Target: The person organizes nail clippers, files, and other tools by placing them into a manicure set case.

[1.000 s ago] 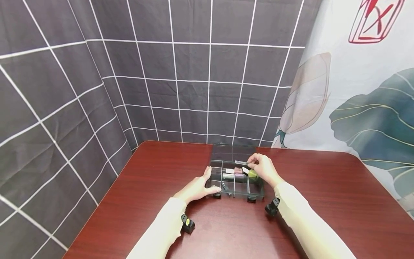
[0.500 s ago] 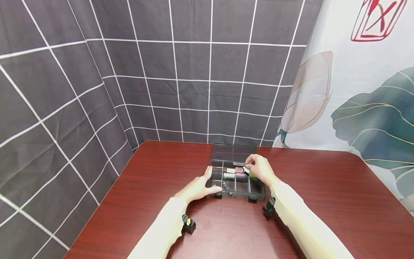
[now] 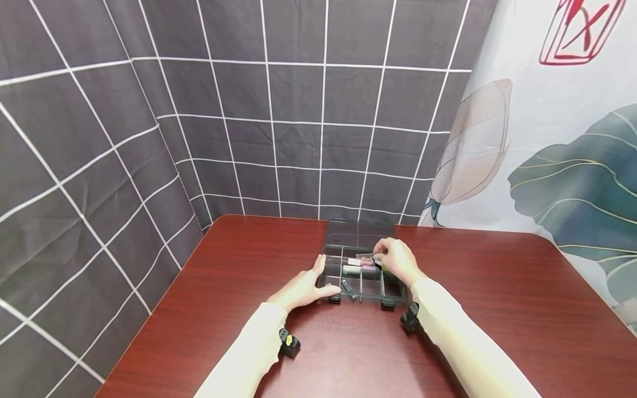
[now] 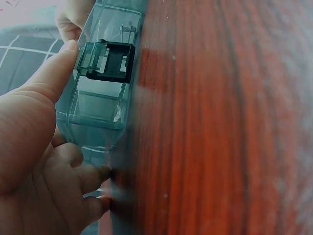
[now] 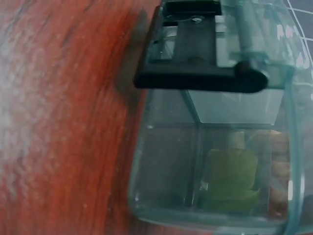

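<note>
A clear, grey-tinted plastic compartment box (image 3: 370, 288) stands on the table with its lid laid back. My left hand (image 3: 301, 288) holds its front left corner, thumb along the front rim near a black latch (image 4: 112, 61), other fingers at the left side. My right hand (image 3: 396, 260) is over the back right of the box and pinches a thin clear strip (image 3: 365, 255) above the rear compartments. Under that hand is a green bottle (image 5: 230, 178), seen through the box wall. Small white-and-pink bottles (image 3: 360, 262) lie in the middle row. A nail clipper (image 3: 348, 287) lies in a front compartment.
The box's open lid (image 3: 360, 232) lies toward the back edge of the reddish wooden table (image 3: 239, 260). A dark gridded cloth (image 3: 293, 143) hangs behind and at the left, a white leaf-patterned one (image 3: 478, 160) at the right. A second black latch (image 3: 387, 303) is on the front.
My right hand has moved a little to the left and lower over the box, carrying the clear strip with it. The left hand has stayed at the corner.
</note>
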Motion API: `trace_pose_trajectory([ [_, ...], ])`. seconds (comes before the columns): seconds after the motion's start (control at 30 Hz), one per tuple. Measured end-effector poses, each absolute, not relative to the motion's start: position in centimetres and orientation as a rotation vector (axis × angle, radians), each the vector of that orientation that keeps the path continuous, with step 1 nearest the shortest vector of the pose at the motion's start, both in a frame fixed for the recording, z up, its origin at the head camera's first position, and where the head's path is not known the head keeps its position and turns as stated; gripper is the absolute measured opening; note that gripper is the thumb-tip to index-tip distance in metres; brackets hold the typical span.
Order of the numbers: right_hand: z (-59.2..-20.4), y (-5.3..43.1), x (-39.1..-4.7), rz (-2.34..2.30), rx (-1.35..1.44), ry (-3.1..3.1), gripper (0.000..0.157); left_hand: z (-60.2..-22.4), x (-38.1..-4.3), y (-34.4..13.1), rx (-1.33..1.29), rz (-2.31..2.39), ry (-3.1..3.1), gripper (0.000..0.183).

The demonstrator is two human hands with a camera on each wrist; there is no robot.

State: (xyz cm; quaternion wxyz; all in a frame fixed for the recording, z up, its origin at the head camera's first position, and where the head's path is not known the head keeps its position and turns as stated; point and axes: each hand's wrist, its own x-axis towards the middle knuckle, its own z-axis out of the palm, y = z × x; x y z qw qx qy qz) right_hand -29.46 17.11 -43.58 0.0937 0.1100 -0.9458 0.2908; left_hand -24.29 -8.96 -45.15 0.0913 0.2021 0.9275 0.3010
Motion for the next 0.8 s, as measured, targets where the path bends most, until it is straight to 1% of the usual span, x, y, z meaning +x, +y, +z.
trace_pose_trajectory([
  [0.13, -43.7, 17.3, -29.4, 0.887, 0.351, -2.782, 0.007, -45.1, -24.2, -8.9, 0.600, 0.905, 2.753, 0.097],
  [0.33, -43.3, 18.2, -29.0, 1.036, 0.332, -2.639, 0.009, -45.1, -24.2, -9.0, 0.607, 0.902, 2.757, 0.098],
  [0.57, -43.4, 20.0, -29.1, 1.155, 0.090, -2.542, 0.008, -45.1, -24.5, -9.2, 0.622, 0.892, 2.757, 0.099],
  [0.7, -43.5, 20.8, -29.0, 1.219, -0.040, -2.557, 0.013, -44.6, -24.7, -9.4, 0.653, 0.842, 2.761, 0.101],
  [0.8, -43.5, 21.3, -28.7, 1.303, -0.109, -2.571, 0.019, -43.7, -25.3, -9.7, 0.657, 0.940, 2.692, 0.099],
])
